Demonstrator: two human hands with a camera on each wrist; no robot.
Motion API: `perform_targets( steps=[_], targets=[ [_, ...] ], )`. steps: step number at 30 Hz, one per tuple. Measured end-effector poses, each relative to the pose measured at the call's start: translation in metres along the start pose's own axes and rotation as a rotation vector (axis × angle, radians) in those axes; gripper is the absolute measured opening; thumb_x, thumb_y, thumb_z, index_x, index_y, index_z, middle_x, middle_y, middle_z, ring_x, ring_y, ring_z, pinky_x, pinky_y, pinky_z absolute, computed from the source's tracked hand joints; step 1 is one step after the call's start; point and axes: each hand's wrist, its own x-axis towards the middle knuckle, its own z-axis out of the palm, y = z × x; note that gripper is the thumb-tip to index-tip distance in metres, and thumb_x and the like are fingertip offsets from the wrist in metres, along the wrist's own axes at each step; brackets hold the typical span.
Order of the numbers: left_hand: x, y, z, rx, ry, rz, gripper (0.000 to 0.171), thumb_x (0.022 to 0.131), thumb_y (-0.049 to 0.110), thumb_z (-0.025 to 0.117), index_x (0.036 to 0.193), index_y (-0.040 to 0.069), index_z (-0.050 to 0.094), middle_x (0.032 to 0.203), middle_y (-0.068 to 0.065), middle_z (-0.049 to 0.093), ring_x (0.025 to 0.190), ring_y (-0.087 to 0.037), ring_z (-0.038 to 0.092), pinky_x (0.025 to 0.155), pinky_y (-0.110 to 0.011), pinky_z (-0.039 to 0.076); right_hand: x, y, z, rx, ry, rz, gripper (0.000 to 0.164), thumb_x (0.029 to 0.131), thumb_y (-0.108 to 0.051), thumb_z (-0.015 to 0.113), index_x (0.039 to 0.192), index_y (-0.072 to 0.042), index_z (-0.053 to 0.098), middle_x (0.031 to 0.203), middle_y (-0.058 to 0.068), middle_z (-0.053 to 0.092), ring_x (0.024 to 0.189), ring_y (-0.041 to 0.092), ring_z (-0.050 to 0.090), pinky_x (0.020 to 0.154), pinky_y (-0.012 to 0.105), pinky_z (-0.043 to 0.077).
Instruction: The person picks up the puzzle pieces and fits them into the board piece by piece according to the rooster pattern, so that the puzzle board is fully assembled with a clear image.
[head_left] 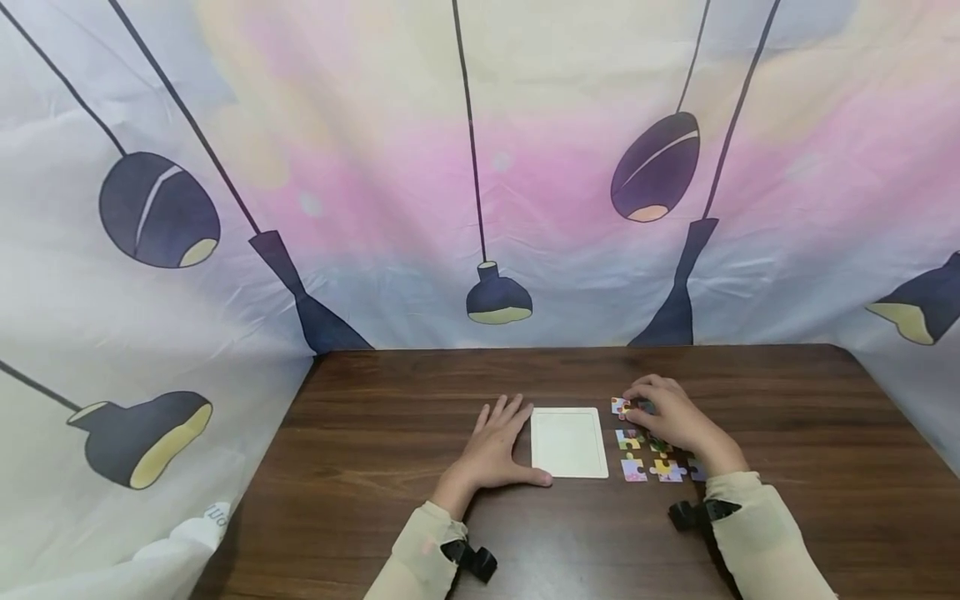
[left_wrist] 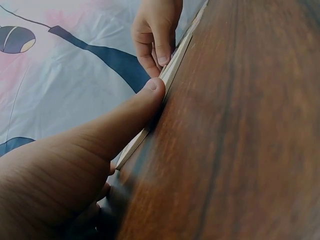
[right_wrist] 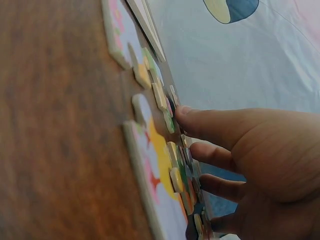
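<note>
A thin white square tray [head_left: 568,443] with a raised border lies flat on the table. My left hand [head_left: 498,446] rests at its left side with fingers spread, thumb [left_wrist: 156,87] at its near left corner. Right of the tray lie several colourful jigsaw puzzle pieces [head_left: 633,470] in loose rows. My right hand [head_left: 670,414] is low over the back row, fingers bent, thumb [right_wrist: 192,117] beside the pieces there. A piece with pink and red [head_left: 619,407] lies just left of its fingertips. I cannot tell whether this hand pinches a piece.
The dark brown wooden table [head_left: 390,417] runs back to a hanging cloth [head_left: 390,167] printed with lamps. More cloth hangs along the left side. A black strap with a small device [head_left: 471,560] is on my left wrist, another [head_left: 701,514] on my right.
</note>
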Motion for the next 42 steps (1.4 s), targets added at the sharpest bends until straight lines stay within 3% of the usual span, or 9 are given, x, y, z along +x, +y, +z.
perform_targets(
  steps=[10, 17, 29, 42],
  targets=[
    [0.001, -0.002, 0.002, 0.021, 0.001, 0.004, 0.12, 0.076, 0.064, 0.088, 0.167, 0.01, 0.032, 0.175, -0.014, 0.02, 0.163, -0.036, 0.008, 0.13, -0.059, 0.006, -0.001, 0.0, 0.001, 0.024, 0.006, 0.011, 0.028, 0.102, -0.012, 0.072, 0.128, 0.0, 0.071, 0.134, 0.023, 0.06, 0.132, 0.053, 0.045, 0.103, 0.072, 0.041],
    [0.003, -0.003, 0.0, 0.022, 0.003, 0.003, 0.119, 0.076, 0.064, 0.088, 0.167, 0.01, 0.033, 0.174, -0.016, 0.02, 0.162, -0.038, 0.007, 0.129, -0.06, 0.005, 0.005, -0.004, -0.001, 0.05, -0.001, 0.01, 0.028, 0.102, -0.013, 0.071, 0.128, 0.0, 0.071, 0.133, 0.023, 0.06, 0.133, 0.053, 0.046, 0.109, 0.076, 0.032],
    [0.003, -0.003, 0.001, 0.014, -0.017, -0.005, 0.119, 0.078, 0.065, 0.087, 0.168, 0.011, 0.03, 0.175, -0.013, 0.018, 0.163, -0.035, 0.005, 0.13, -0.058, 0.002, 0.005, -0.012, 0.002, 0.074, -0.017, -0.006, 0.029, 0.103, -0.014, 0.07, 0.127, 0.002, 0.07, 0.132, 0.023, 0.06, 0.128, 0.05, 0.051, 0.1, 0.067, 0.047],
    [0.004, -0.002, 0.0, 0.011, -0.019, -0.013, 0.119, 0.077, 0.065, 0.087, 0.168, 0.011, 0.031, 0.175, -0.013, 0.018, 0.163, -0.035, 0.006, 0.13, -0.057, 0.003, 0.01, -0.038, 0.01, 0.073, -0.072, -0.041, 0.031, 0.105, -0.017, 0.069, 0.131, -0.001, 0.07, 0.139, 0.023, 0.057, 0.134, 0.051, 0.047, 0.105, 0.067, 0.045]
  ],
)
